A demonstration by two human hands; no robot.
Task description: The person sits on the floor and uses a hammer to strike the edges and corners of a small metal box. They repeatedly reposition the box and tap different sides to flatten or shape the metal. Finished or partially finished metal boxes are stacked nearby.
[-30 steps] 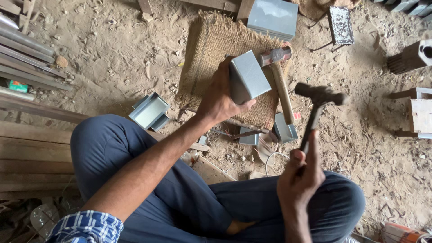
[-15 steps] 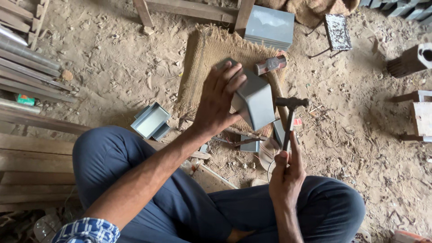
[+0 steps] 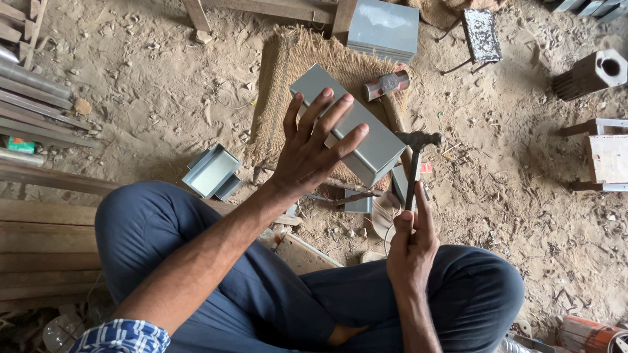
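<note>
Metal box (image 3: pixel 366 134) on burlap mat (image 3: pixel 281 85), left hand (image 3: pixel 314 147) flat on it; hammer (image 3: pixel 413 163) in right hand (image 3: pixel 409 245) just right of box; second hammer (image 3: pixel 387 85) behind; open tray (image 3: pixel 210 171) left of mat, on sandy floor (image 3: pixel 150 85)

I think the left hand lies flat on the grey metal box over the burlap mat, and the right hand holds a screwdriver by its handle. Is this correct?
Not quite. In the head view the right hand holds a hammer by its handle, not a screwdriver. The rest is right: the left hand lies flat on the grey metal box over the burlap mat.
</note>
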